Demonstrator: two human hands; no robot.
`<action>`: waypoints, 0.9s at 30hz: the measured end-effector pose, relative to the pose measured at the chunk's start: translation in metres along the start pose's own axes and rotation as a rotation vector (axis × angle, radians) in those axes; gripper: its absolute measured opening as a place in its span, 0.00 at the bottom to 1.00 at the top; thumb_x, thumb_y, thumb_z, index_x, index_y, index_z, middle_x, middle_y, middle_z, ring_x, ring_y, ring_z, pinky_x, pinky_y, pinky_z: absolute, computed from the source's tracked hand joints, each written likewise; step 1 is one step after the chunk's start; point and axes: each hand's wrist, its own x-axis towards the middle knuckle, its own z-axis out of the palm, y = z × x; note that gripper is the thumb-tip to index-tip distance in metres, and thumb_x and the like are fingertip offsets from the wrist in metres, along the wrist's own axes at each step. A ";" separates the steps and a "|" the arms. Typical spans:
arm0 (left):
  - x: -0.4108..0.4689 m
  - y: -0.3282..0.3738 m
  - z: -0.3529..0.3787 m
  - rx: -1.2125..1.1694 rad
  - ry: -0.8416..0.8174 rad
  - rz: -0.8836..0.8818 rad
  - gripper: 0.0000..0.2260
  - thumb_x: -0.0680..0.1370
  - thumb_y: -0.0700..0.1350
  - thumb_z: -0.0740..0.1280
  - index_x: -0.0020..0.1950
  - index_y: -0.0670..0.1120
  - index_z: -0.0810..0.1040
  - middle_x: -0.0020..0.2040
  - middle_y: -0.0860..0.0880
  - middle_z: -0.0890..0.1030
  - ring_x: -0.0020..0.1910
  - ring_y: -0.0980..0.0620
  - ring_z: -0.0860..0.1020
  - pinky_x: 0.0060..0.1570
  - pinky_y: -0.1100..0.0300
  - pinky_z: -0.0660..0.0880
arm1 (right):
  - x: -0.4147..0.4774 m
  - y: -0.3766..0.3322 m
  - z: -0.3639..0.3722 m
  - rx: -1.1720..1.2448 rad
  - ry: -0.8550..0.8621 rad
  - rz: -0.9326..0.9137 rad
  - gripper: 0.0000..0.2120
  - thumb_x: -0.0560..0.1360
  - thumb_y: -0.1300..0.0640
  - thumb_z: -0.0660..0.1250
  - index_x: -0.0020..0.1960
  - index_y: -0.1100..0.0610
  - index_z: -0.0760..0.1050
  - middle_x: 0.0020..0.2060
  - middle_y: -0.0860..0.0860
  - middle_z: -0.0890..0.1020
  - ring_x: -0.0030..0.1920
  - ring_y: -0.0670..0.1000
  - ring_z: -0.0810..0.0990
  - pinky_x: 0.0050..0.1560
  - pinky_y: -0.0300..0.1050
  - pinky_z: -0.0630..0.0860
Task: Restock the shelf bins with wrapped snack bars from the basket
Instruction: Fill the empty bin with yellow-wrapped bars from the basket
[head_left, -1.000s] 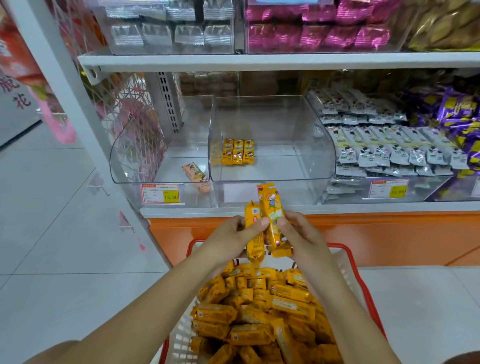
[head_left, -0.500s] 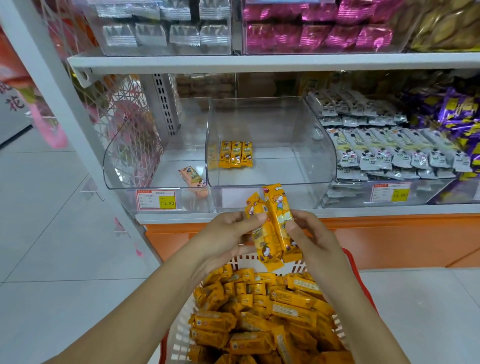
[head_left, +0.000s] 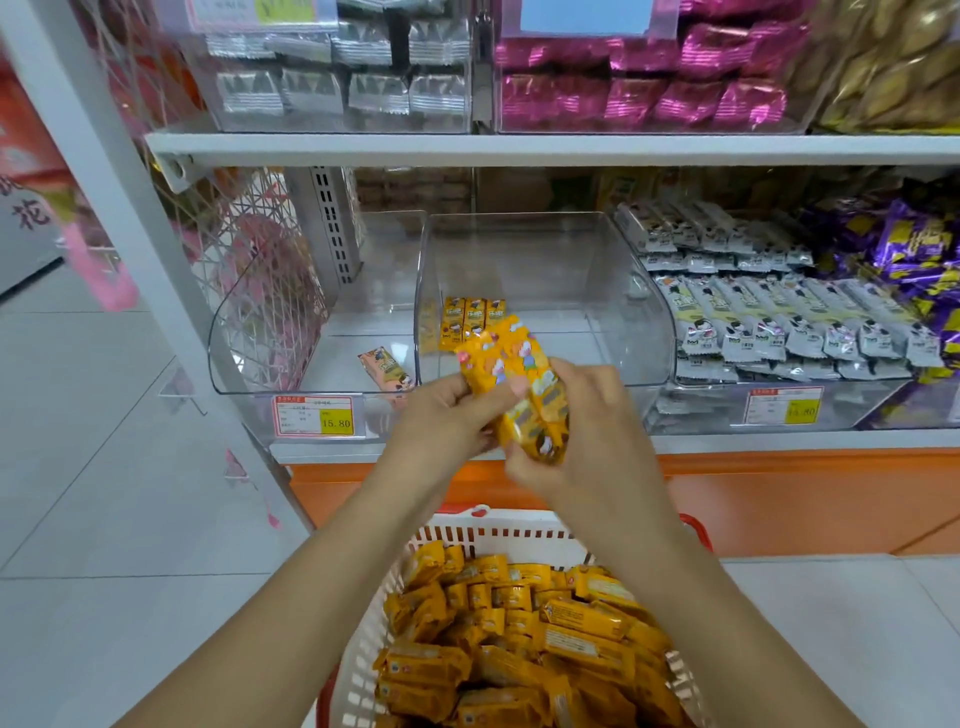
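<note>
Both hands hold a small bunch of yellow wrapped snack bars (head_left: 511, 384) in front of the shelf. My left hand (head_left: 447, 421) pinches the bunch from the left, and my right hand (head_left: 587, 421) grips it from the right and below. Behind them stands a clear plastic bin (head_left: 571, 270) with three yellow bars (head_left: 470, 319) lying side by side at its back left. Below, a white basket (head_left: 467, 530) with red handles is heaped with several yellow bars (head_left: 519, 639).
The clear bin (head_left: 291, 332) on the left holds a single peach-coloured bar (head_left: 387, 369). To the right, a bin holds several grey-white bars (head_left: 779, 322), with purple packs (head_left: 914, 249) beyond. The upper shelf (head_left: 519, 148) carries silver and pink packs. An orange base panel (head_left: 779, 493) runs under the shelf.
Both hands have risen from just above the basket toward the middle bin, bringing the two bars together into a bunch. The view has moved closer to the shelf.
</note>
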 end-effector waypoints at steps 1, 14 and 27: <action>0.002 0.006 -0.004 0.015 -0.002 0.044 0.13 0.75 0.45 0.69 0.55 0.39 0.80 0.50 0.42 0.84 0.50 0.46 0.83 0.52 0.55 0.79 | 0.012 -0.003 -0.006 0.004 0.003 0.013 0.29 0.67 0.49 0.72 0.67 0.51 0.68 0.52 0.47 0.68 0.53 0.47 0.71 0.51 0.42 0.72; 0.033 0.006 -0.064 0.829 0.252 0.421 0.17 0.79 0.40 0.61 0.67 0.49 0.75 0.42 0.45 0.85 0.32 0.58 0.70 0.31 0.70 0.65 | 0.199 0.054 0.037 -0.255 -0.398 0.529 0.15 0.72 0.52 0.68 0.30 0.56 0.68 0.36 0.55 0.76 0.38 0.54 0.75 0.35 0.41 0.71; 0.034 0.001 -0.069 0.881 0.260 0.533 0.18 0.78 0.39 0.62 0.68 0.47 0.74 0.57 0.48 0.82 0.49 0.50 0.82 0.54 0.58 0.76 | 0.223 0.078 0.092 -0.229 -0.455 0.613 0.17 0.80 0.48 0.62 0.55 0.63 0.73 0.50 0.58 0.77 0.54 0.56 0.76 0.53 0.47 0.73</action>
